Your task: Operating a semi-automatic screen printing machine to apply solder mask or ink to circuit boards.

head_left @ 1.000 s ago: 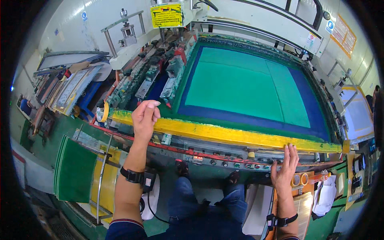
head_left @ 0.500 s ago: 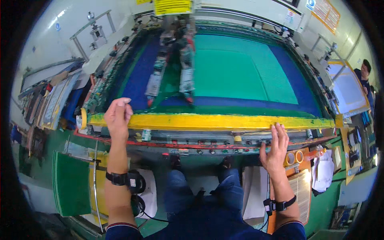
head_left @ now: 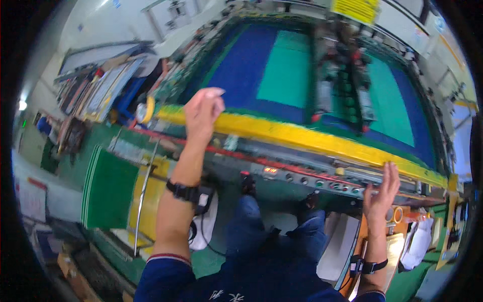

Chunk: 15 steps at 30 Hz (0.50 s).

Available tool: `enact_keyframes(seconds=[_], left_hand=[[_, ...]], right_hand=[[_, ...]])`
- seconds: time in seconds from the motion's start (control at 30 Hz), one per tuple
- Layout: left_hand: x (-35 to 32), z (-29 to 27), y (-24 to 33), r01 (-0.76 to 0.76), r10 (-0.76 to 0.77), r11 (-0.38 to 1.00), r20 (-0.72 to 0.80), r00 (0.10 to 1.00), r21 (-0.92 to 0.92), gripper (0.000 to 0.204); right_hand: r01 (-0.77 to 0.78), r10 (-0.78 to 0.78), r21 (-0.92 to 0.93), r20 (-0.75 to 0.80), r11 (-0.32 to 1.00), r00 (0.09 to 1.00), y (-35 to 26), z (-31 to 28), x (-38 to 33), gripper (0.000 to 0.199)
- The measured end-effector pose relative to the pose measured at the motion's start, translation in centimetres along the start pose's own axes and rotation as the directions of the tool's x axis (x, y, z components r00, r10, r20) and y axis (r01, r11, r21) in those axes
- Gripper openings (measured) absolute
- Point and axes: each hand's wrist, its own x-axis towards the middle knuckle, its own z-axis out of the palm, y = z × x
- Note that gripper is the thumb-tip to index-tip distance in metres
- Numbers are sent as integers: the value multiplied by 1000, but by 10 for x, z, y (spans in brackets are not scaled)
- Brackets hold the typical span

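Note:
A large screen-printing frame lies in front of me, with a yellow front bar and a blue and green mesh. My left hand is over the bar's left part, its fingers curled in; whether anything is in them is hidden. Near the bar's right part, my right hand has its fingers stretched upward and the thumb apart, holding nothing. Fingertips overlap the bar's lower edge, but contact is unclear. Over the mesh stands a squeegee carriage with two dark, ink-stained arms, blurred by motion.
Below the bar runs a control panel with knobs and a lit red display. Green boards stand lower left beside a metal rail. Stacked frames fill the left side. Tape rolls lie on a bench at the right.
The squeegee carriage has travelled right across the mesh. The whole view has turned and tilted toward the left. Both hands keep nearly the same poses at the bar.

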Motion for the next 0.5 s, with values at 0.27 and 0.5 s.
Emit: enact_keyframes(seconds=[0.27,0.5], left_hand=[[1,-6,2,109,-112,988,-24,993,-111,25],[-7,27,32,67,-91,983,-137,986,-169,28]], right_hand=[[25,-24,42,-19,999,1000,-10,-2,1,66],[-437,-293,782,588,444,754,-126,7,-1,44]])
